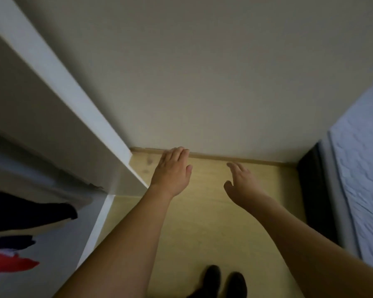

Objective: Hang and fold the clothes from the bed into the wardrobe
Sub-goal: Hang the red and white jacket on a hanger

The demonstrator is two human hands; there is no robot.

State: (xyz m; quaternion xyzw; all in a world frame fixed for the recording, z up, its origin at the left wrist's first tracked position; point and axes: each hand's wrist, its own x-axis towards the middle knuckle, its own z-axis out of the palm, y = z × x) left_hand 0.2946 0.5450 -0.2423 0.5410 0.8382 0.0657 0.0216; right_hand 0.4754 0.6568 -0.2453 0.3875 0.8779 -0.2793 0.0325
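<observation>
Left hand and right hand flat, holding nothing, over floor. Wardrobe left, bed right.

1. Both forearms were bare to the frame's lower edge, with no sleeve showing.
2. The left hand and the right hand wore no gloves.
3. A pair of dark, blurred shoes or socks covered the feet.
</observation>
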